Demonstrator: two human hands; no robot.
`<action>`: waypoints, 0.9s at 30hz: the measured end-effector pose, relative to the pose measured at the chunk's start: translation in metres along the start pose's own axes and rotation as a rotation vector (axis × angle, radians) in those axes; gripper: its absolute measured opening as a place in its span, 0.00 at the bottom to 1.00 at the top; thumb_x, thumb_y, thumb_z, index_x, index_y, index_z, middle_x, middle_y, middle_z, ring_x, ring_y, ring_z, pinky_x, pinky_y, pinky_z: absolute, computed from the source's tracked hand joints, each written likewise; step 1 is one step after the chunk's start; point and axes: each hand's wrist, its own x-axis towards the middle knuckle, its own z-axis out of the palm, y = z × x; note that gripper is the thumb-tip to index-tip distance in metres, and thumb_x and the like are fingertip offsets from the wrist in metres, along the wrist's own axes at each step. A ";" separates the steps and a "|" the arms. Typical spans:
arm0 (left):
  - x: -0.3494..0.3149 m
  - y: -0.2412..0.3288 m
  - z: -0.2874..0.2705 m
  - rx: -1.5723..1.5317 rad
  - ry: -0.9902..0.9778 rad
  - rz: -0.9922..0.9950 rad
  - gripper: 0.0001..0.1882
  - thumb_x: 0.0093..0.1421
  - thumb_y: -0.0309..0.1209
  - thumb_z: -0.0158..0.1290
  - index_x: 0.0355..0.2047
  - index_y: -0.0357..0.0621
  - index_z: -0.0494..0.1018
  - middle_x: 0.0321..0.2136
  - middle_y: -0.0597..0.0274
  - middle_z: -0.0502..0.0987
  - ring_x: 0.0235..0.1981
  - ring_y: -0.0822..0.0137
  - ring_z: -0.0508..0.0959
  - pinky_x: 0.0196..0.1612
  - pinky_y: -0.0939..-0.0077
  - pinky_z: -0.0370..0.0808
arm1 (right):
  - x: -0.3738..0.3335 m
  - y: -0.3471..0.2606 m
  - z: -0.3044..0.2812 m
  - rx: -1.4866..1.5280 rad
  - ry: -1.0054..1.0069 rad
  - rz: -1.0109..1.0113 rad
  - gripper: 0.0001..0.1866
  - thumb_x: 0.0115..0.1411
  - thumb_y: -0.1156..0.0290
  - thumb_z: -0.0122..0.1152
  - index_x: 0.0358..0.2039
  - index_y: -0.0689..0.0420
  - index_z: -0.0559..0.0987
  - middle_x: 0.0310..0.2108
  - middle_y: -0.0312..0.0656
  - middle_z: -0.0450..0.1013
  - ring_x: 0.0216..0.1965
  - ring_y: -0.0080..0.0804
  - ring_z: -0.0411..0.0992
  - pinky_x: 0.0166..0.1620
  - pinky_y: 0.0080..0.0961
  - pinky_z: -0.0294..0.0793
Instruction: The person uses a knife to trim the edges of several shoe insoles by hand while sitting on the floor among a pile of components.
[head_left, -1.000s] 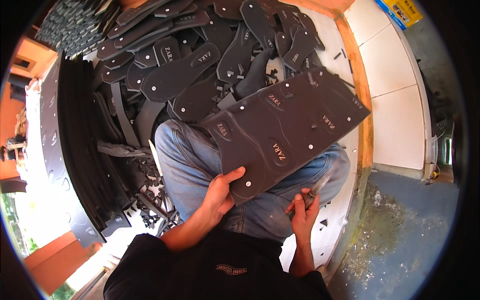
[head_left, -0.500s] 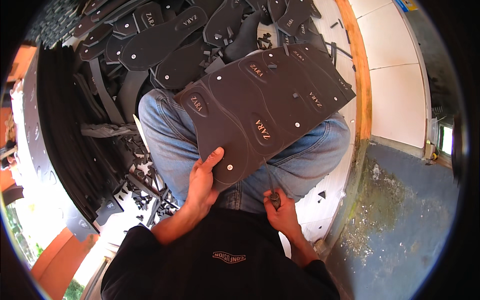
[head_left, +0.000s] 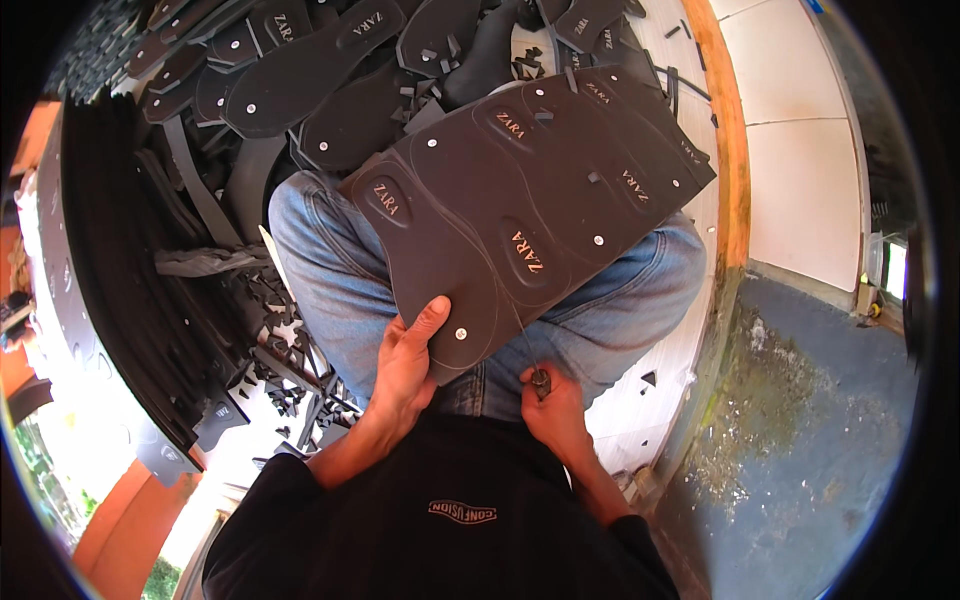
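The dark sheet (head_left: 545,205) lies across your lap, over your jeans (head_left: 330,270), marked with curved sole outlines and small white dots. Its long axis runs slantwise, from the near corner by your left hand (head_left: 405,350) up and away to the right, so most of it lies forward of both hands. Your left hand is the nearer one: it pinches that corner, thumb flat on top and the other fingers mostly hidden below. Your right hand (head_left: 556,408) is closed around the handle of a knife (head_left: 541,384), just off the near long edge, its thin blade pointing forward at that edge; whether the tip is in the material, you cannot tell from here. Beyond the far edge lies a pile of cut soles (head_left: 308,85).
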 end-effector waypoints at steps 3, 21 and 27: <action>0.002 -0.003 -0.005 0.014 -0.004 0.004 0.15 0.58 0.32 0.54 0.41 0.34 0.72 0.35 0.55 0.77 0.34 0.66 0.79 0.37 0.75 0.79 | 0.007 -0.003 0.006 -0.057 0.005 0.019 0.03 0.48 0.76 0.53 0.26 0.60 0.74 0.19 0.52 0.72 0.24 0.54 0.72 0.27 0.41 0.70; 0.007 -0.004 -0.015 -0.076 -0.074 0.005 0.13 0.56 0.32 0.57 0.40 0.39 0.74 0.37 0.61 0.77 0.36 0.71 0.77 0.40 0.78 0.76 | 0.079 -0.033 0.019 -0.194 -0.082 -0.150 0.16 0.48 0.72 0.61 0.39 0.61 0.75 0.36 0.53 0.74 0.41 0.54 0.71 0.43 0.40 0.69; 0.009 -0.006 -0.020 -0.095 -0.081 -0.019 0.12 0.56 0.32 0.57 0.38 0.39 0.75 0.34 0.61 0.78 0.34 0.71 0.78 0.38 0.79 0.76 | 0.107 -0.021 0.015 -0.199 -0.131 -0.436 0.19 0.50 0.70 0.61 0.43 0.61 0.74 0.41 0.51 0.73 0.45 0.48 0.70 0.46 0.37 0.69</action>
